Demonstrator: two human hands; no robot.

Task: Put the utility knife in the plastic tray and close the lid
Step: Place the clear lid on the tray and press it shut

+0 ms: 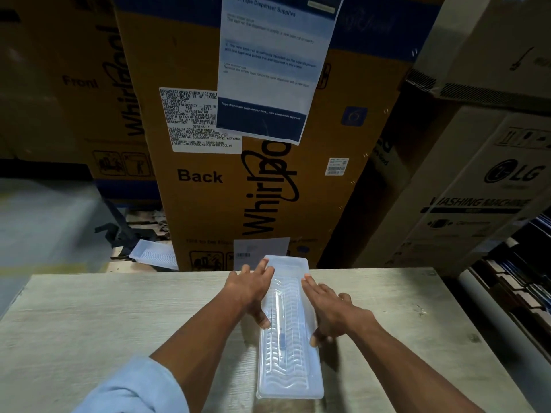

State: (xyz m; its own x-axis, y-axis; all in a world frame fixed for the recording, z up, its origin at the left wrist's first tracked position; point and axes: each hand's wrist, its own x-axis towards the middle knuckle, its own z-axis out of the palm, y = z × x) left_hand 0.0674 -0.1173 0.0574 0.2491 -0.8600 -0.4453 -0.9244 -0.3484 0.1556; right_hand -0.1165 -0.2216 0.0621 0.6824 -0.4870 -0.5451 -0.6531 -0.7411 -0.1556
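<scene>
the plastic tray [289, 332] lies lengthwise near the middle of the table [89, 317], its far end reaching the far edge, lid down over it. a slim shape under the translucent ribbed lid looks like the utility knife [281, 323], blurred. the left hand [253, 289] and right hand [331, 308] flank the tray, fingers spread and flat, thumbs touching the lid's long edges. thin, light plastic probably flexes and slides, so press along the rims. a second tray [156, 255] lies beyond the table.
</scene>
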